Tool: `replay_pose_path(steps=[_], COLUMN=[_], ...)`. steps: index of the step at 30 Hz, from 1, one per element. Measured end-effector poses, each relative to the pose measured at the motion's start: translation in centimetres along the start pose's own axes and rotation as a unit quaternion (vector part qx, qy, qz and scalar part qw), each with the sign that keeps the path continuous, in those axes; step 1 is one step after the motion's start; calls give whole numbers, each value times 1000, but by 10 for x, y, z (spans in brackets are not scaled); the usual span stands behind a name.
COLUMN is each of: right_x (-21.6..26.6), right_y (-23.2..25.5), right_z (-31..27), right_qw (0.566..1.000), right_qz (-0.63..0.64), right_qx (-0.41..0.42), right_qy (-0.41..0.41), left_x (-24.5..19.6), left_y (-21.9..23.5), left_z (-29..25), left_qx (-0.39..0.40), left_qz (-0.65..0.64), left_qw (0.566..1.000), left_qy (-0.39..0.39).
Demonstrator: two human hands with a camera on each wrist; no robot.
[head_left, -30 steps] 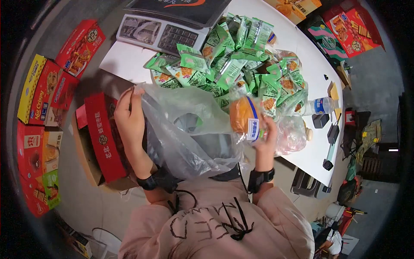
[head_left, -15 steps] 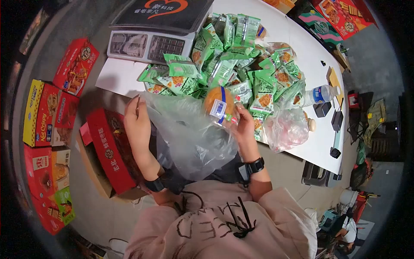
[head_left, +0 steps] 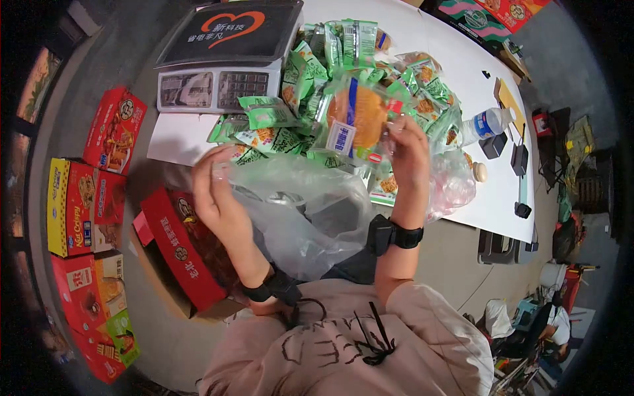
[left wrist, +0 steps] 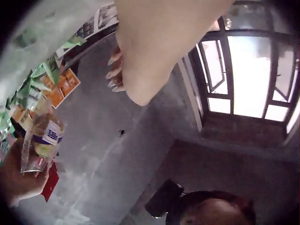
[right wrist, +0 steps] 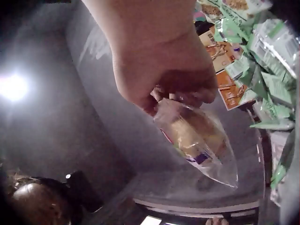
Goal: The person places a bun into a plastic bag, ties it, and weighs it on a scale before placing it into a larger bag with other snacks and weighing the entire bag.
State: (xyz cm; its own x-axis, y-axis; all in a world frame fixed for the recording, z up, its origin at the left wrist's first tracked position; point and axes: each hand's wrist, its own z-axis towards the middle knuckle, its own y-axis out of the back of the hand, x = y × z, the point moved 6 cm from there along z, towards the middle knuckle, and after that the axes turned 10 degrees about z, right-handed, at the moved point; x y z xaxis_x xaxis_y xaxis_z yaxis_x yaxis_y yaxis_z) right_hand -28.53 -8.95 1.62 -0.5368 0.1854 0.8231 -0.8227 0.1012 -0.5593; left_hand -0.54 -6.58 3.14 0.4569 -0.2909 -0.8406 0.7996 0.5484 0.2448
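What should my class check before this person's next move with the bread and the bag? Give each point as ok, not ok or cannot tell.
1. Right hand has a grip on the wrapped bread: ok, pinched by its wrapper.
2. Left hand holds the edge of the plastic bag: ok.
3. Bag's mouth fully open: cannot tell.
4. Wrapper sealed all round: cannot tell.
5. Table clear beyond the bag: not ok, green packets are heaped there.

Green snack packets (head_left: pixel 305 76) lie heaped on a white table (head_left: pixel 498 204) with a heart-printed device (head_left: pixel 228 36), a clear bottle (head_left: pixel 485 124) and black blocks (head_left: pixel 493 146).
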Motion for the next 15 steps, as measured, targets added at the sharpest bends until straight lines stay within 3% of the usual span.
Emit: replay_pose_path(steps=[1, 2, 4, 6, 8, 9, 12, 14, 15], right_x=[7, 11, 12, 9, -1, -3, -2, 1, 0], right_y=[-3, -6, 0, 9, 5, 7, 6, 0, 1], right_z=[-5, -14, -37, -50, -56, -59, -64, -65, -65], right_qw=[999, 999, 994, 992, 995, 993, 994, 987, 987], right_qz=[9, 11, -12, -31, 1, 19, 23, 46, 55], right_qx=[-18, -22, -105, -123, 42, 73, 70, 117, 109], right_qy=[29, 33, 0, 20, -85, -89, -78, -102, -101], left_x=[1, -5, -19, -29, -38, -42, -45, -42, -37], left_y=[-10, -14, -41, -52, -62, -65, -67, -70, -69], left_z=[-4, -6, -14, -22, -30, -33, -38, -49, -49], left_qx=[49, 54, 227, 276, 324, 336, 350, 433, 404], left_qz=[-108, -109, -220, -215, -209, -214, -238, -134, -125], left_qw=[991, 991, 946, 934, 920, 915, 906, 890, 904], left_qy=[62, 58, 76, 73, 69, 64, 25, 48, 59])
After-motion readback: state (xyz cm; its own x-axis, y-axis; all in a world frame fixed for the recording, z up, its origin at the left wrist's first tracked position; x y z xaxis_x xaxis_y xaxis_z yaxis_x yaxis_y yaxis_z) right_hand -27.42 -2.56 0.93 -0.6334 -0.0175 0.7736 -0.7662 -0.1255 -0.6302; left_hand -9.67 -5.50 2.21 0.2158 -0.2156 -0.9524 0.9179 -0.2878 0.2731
